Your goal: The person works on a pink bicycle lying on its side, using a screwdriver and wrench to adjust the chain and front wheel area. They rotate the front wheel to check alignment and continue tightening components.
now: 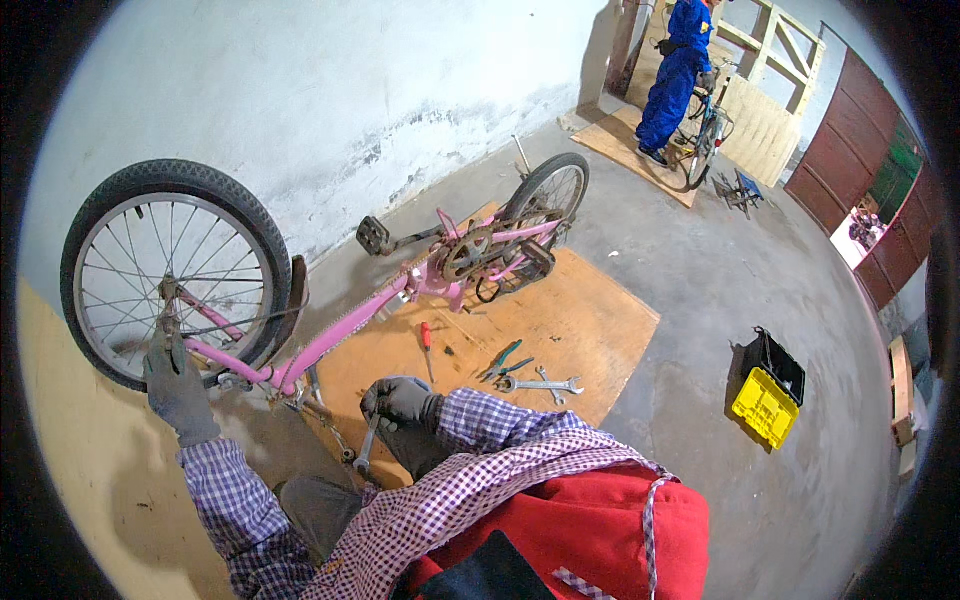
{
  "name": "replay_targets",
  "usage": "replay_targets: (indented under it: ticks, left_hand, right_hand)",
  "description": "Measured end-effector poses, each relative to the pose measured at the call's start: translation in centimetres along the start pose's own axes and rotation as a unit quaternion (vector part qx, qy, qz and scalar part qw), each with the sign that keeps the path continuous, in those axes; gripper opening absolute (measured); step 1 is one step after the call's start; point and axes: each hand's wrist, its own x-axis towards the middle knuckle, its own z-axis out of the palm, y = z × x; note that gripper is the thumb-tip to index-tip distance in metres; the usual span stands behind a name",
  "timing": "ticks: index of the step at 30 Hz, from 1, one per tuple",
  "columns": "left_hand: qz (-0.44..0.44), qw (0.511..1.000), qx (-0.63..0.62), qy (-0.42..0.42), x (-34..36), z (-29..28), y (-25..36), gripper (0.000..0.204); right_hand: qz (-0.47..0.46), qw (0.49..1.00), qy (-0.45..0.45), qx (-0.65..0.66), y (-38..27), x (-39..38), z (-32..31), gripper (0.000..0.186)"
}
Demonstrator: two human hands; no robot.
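A pink bicycle (345, 322) rests upside down, its front wheel (190, 180) raised at the left and its rear wheel (575, 180) farther off. My gloved left hand (178, 385) reaches up to the front wheel's axle; its fingers are pressed together there, and what they pinch is hidden. In my gloved right hand (402, 400) is a metal wrench (368, 448), pointing down near my knee. Beyond that hand lie a red-handled screwdriver (427, 338), green-handled pliers (502, 360) and several loose wrenches (540, 384).
Under the bicycle lies a wooden board (610, 325), beside a white wall (330, 90). To the right, a black and yellow toolbox (768, 400) lies open on the concrete floor. At the back, a person in blue overalls (680, 80) stands by another bicycle (708, 135).
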Motion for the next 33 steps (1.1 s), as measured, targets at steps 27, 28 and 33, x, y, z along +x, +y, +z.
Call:
replay_targets:
  ticks: [27, 28, 33]
  left_hand:
    - [-0.012, 0.998, 0.056, -0.02, 0.4, 0.5, 0.1, 0.034]
    - [0.019, 0.998, 0.064, 0.003, 0.4, 0.8, -0.2, 0.031]
    - [-0.031, 0.999, -0.006, -0.012, 0.3, 1.8, -1.2, 0.032]
  right_hand:
    - [0.011, 0.997, -0.019, 0.07, 1.5, 1.8, -0.5, 0.009]
    - [-0.018, 0.998, -0.019, 0.056, 1.7, 1.9, -0.5, 0.011]
    - [-0.053, 0.997, -0.002, -0.056, 1.5, 1.3, -1.0, 0.015]
